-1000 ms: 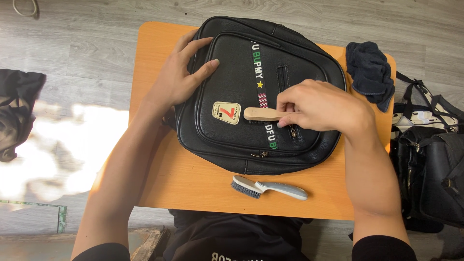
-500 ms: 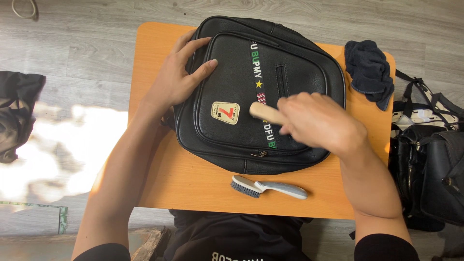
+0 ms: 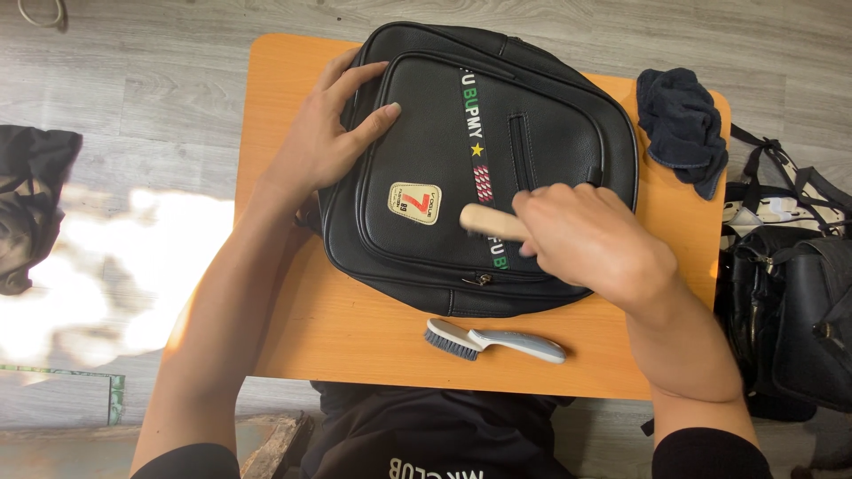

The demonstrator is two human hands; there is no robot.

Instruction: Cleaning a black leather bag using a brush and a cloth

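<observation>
While your right hand [image 3: 593, 244] is closed around a small wooden brush [image 3: 491, 221], only the pale rounded end shows past your fingers, resting on the front of the black backpack [image 3: 426, 151]; bristles hidden under the hand. Left hand [image 3: 330, 133] lies open and flat on the bag's upper left corner, fingers spread, pinning it down, gripping nothing. Backpack lies flat on the orange table [image 3: 355, 333], covering most of the top, its upper edge reaching the far rim. Risk, as a judgement: your brush sits right by the striped ribbon [image 3: 475, 146] and the stitched square patch [image 3: 414, 203], so a hard stroke could fray the ribbon edge or lift a patch corner. Zip pull at the lower front pocket could snag the bristles. If your left hand eases off, the smooth bag could slide on the slick tabletop. Second brush [image 3: 493, 341], grey plastic handle with dark bristles, lies loose near the table's near edge, just below the bag; a swing of your forearm could knock it to the floor. Bag surface looks like pebbled faux leather, soft sheen, rounded corners, raised piping round the pocket. Dark blue cloth [image 3: 682, 124], fuzzy and crumpled, sits at the table's far right corner. More dark bags [image 3: 790, 310] stand on the grey plank floor to your right.
</observation>
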